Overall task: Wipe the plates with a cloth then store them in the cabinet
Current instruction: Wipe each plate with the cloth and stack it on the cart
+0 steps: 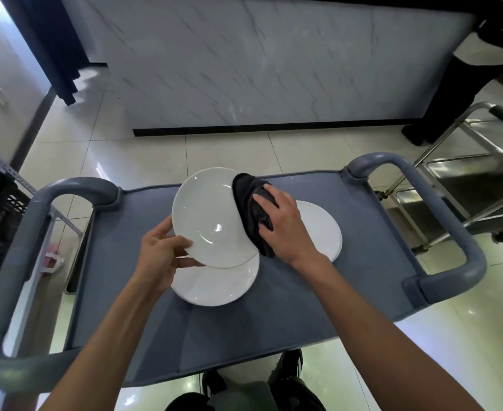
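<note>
Wiping step: left hand (162, 250) pinches the raised plate (211, 218) while right hand (282, 221) grips the cloth (248, 203) against its rim; next, sweep across the face.

Both bare forearms reach forward from below, roughly parallel and well apart. The left hand (162, 250) is turned palm inward, thumb laid over the near rim of a raised white plate (211, 218), and its fingers are curled under the edge, pinching it. The right hand (282, 223) sits just beside, at the plate's right edge, knuckles up, fingers bent and spread over a dark cloth (251, 209), pressing it against the plate. The right wrist is slightly bent.
</note>
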Tool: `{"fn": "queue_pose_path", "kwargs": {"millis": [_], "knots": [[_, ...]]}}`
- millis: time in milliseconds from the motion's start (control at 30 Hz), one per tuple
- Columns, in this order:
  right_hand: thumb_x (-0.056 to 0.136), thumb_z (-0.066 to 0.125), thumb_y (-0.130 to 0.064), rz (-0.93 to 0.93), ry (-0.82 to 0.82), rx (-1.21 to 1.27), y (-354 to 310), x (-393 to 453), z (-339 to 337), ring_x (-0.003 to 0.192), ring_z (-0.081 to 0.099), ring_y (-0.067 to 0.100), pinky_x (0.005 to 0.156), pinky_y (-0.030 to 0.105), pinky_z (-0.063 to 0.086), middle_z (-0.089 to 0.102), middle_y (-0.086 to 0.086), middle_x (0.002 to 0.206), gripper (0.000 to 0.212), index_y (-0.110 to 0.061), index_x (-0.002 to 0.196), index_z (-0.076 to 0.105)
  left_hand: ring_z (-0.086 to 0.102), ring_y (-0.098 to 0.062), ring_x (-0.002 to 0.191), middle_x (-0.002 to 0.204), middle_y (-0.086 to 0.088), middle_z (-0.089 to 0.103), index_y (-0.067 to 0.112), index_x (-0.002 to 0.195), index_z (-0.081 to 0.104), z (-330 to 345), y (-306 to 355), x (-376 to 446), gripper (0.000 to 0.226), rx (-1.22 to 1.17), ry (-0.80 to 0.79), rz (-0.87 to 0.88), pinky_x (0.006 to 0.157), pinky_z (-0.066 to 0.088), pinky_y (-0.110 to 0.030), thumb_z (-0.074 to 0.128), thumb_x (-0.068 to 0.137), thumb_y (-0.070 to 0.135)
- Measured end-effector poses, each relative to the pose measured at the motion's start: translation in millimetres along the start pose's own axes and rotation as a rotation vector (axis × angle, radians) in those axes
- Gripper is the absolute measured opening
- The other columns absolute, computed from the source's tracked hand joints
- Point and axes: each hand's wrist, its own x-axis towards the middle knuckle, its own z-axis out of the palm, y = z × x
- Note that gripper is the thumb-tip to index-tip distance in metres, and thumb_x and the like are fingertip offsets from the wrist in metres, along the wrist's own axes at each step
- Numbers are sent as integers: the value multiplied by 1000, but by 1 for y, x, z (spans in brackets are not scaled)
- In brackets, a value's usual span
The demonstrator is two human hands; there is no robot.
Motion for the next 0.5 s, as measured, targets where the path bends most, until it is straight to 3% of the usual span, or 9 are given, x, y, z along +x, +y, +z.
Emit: {"fn": "queue_pose_path", "kwargs": {"millis": [300,500], "knots": [[89,66,-7,-48,45,50,-22,29,-4,143,28,33,118,47,30,31,11,160,60,-12,146,50,70,-37,74,100,-14,75,29,118,74,3,1,-1,69,110,-66,-3,59,60,-51,52,78,-21],[89,67,-9,-228,34,56,-56,35,4,146,26,29,118,49,31,35,8,157,60,-14,146,50,73,-42,85,105,-16,75,32,124,71,12,-1,-6,66,132,-148,-17,65,60,-53,60,70,-3]]}}
